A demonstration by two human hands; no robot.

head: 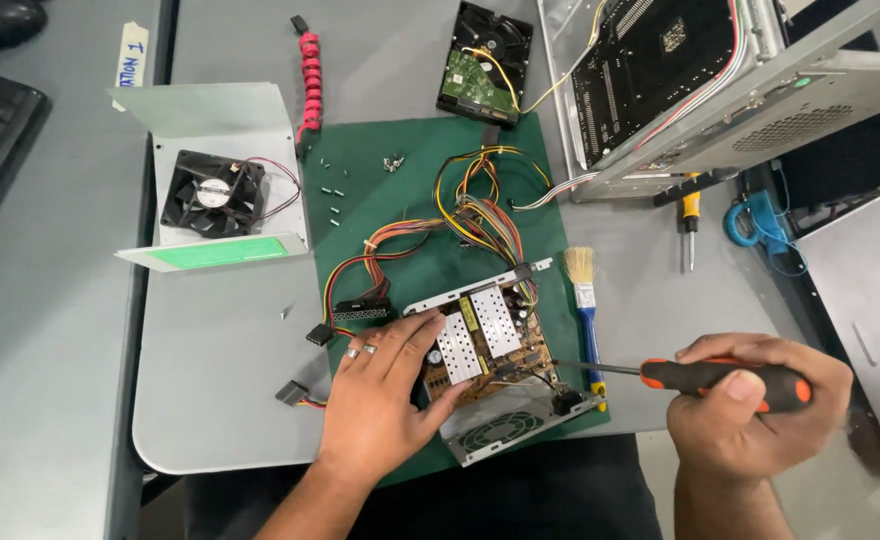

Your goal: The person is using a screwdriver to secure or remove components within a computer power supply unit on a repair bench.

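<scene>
Bracing opened power supply (495, 375) near counter's front edge with flat left hand (385, 385); right hand (750, 405) fingers gripping screwdriver (705, 377), board still seated, loose screws (332, 190) out

matt green mat (400, 230), bare metal casing (520, 428)

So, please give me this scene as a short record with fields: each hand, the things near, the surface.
left hand: flat on the open power supply, holding it down
right hand: grips a screwdriver, tip at the supply's right edge
brush: lies right of the supply
wires: run up from the supply
fan: on a metal panel, far left
hard drive: at top
surface: green mat
</scene>
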